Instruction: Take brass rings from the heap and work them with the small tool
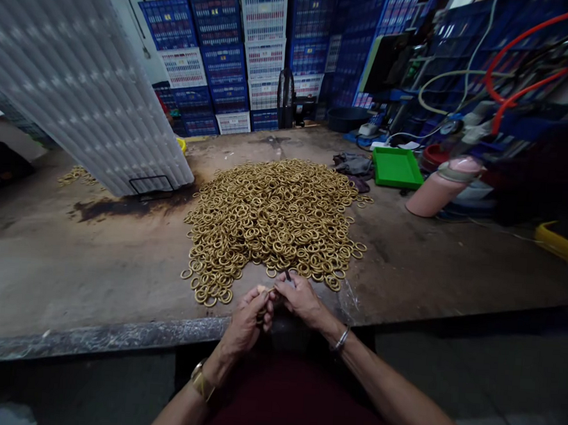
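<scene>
A wide heap of brass-coloured rings (275, 205) lies on the table just beyond my hands. At the table's front edge, my left hand (249, 316) is closed, with a ring (270, 290) pinched at its fingertips; a pale covering shows at the thumb. My right hand (303, 300) meets it from the right, its fingers closed around a small, dark, slim piece (288, 275) that pokes up above them. The right fingertips also touch the ring's side. What else lies inside the curled left fingers is hidden.
A stack of translucent plastic trays (89, 91) leans at the left. A green tray (397, 168), a pink bottle (442, 187) and a dark cloth (354, 165) lie at the right. Blue and white crates (223, 61) and a fan (286, 100) stand behind.
</scene>
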